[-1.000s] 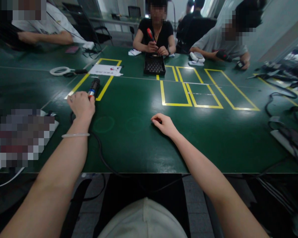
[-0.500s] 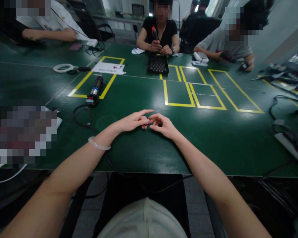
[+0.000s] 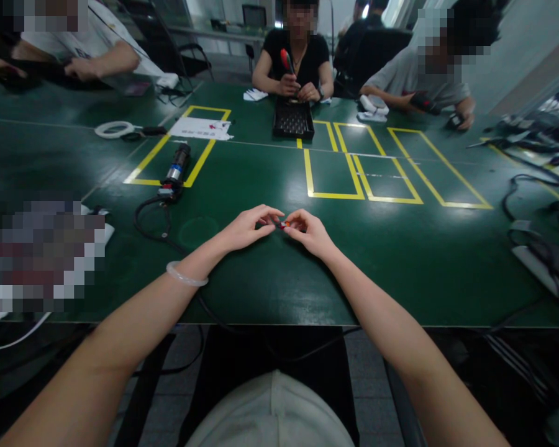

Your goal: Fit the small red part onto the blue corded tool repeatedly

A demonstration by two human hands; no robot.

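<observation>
Tabletop [image 3: 242, 285] is smooth dark green, pretty glossy, light smearing all over it toward the far edge. Yellow tape [image 3: 338, 196] looks flat with a slight sheen. Black driver-shaped tool [image 3: 179, 162], well back from the near edge, seems to be plastic with a shiny metal-looking band. White sheet [image 3: 198, 128] beyond it reads as paper. Cable [image 3: 209, 307] crossing the near edge is smooth black, rubbery looking. Small red-and-black part [image 3: 282, 225]: too tiny to call

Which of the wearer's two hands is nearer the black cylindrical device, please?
The left hand, the one with a pale bracelet at its wrist; the right hand is farther from the device and shows no bracelet.
</observation>
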